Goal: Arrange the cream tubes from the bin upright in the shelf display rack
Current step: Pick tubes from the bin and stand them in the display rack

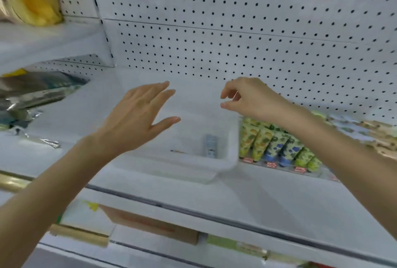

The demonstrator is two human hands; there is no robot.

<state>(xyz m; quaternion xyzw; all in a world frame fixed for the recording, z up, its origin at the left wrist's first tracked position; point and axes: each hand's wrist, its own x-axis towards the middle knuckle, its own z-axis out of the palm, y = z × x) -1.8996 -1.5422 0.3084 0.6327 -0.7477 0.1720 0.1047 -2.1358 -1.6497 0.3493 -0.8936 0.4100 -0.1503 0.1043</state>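
1. Head view, progress: the job looks nearly done. The rack (300, 170) on the right of the shelf (236, 199) already holds rows of green, yellow and blue patterned tubes (277, 145). They stand cap-down and lean slightly back, packed close together.

2. Head view, what is left: the white bin (227, 160) sits just beside the rack on its left. Inside it I can make out only one pale tube (211, 146), lying against the right wall near the front corner. A thin dark sliver lies on the bin floor to its left, but the frame is too blurred to tell what it is. Judging by this, one tube remains to be picked out and stood in the rack.

3. Head view, left hand (137, 115): it hovers above the left part of the bin, palm down, with the fingers straight and spread and the thumb out to the side. Its grip is fully open and holds nothing. It does not appear to touch the bin.

4. Head view, right hand (251, 98): it is raised over the bin's back right corner, with the wrist above the rack's rear tubes. The fingers are loosely curled, and the thumb and forefinger are a little apart. The grip seems empty, though blur makes this less than certain.

5. Head view, surroundings: a pegboard (236, 31) backs the shelf, and foil packs (32, 93) lie at the far left.
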